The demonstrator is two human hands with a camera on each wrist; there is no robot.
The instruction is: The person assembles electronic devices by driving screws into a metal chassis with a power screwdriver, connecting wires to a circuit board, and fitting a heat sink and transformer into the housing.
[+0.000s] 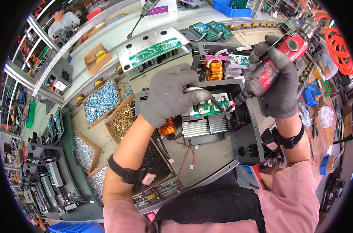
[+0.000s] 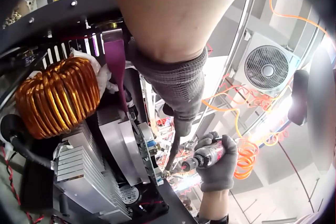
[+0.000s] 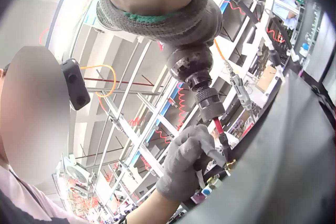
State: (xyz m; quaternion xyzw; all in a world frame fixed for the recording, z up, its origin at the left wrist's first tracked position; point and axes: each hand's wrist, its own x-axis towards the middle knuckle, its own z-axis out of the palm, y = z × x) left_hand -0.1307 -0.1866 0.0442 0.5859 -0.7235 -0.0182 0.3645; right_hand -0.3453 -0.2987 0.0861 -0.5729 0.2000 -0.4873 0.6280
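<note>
In the head view my left hand (image 1: 170, 93) pinches a black cable (image 1: 216, 104) over the green circuit board (image 1: 201, 110) inside a black metal housing (image 1: 248, 152). My right hand (image 1: 283, 77) grips a red and black power driver (image 1: 260, 77), its bit pointing down at the cable's end. The right wrist view has the driver's chuck (image 3: 210, 104) and red bit close to the left hand's fingertips (image 3: 212, 154), above a brass-coloured part (image 3: 230, 165). A copper coil (image 2: 60, 98) and a finned heatsink (image 2: 84, 174) sit in the housing in the left wrist view.
Bins of blue-silver screws (image 1: 102, 101) and brass screws (image 1: 122, 121) stand left of the housing. Behind it lie a metal plate with a green board (image 1: 155, 52) and two loose boards (image 1: 203, 31). Another driver (image 1: 147, 8) hangs above. Red-and-black wires (image 1: 190, 155) dangle at the front.
</note>
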